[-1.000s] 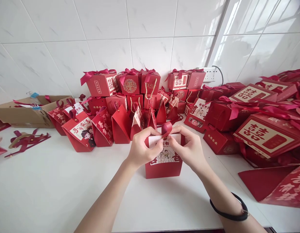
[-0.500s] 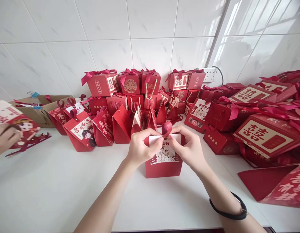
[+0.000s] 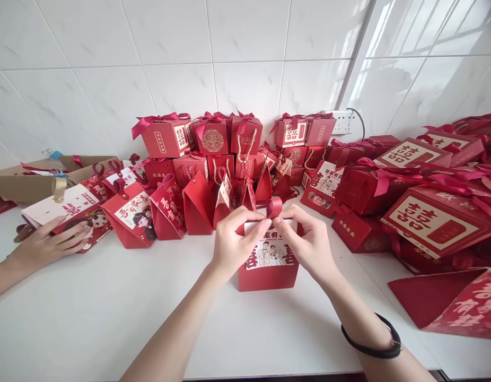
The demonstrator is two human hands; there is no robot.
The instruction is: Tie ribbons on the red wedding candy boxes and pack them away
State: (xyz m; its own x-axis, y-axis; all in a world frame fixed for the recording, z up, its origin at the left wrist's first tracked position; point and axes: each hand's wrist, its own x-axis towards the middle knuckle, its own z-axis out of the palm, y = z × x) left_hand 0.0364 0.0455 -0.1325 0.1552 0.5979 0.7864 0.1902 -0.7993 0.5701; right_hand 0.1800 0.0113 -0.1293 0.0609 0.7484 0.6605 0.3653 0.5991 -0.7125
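A red gift box [image 3: 268, 279] stands upright on the white table in front of me, with a cartoon couple printed on its white panel. A dark red ribbon loop [image 3: 274, 207] rises from its top edge. My left hand [image 3: 235, 236] pinches that edge left of the loop, thumb on the near side. On the other side of the loop, my right hand [image 3: 308, 241] pinches the same edge with thumb and fingers. The fingers cover part of the top edge and the loop's base.
At the left, another person's hand [image 3: 50, 245] rests on a white-and-red gift box [image 3: 76, 204]. Finished-looking red boxes [image 3: 136, 217] line the back, beside an open cardboard carton [image 3: 15, 183]. More boxes [image 3: 432, 223] are stacked at the right, near a wall socket [image 3: 342, 122].
The other person's hand has brought a white-and-red gift box in from the left and set it down by the row. My hands stay nearly still at the ribbon loop.
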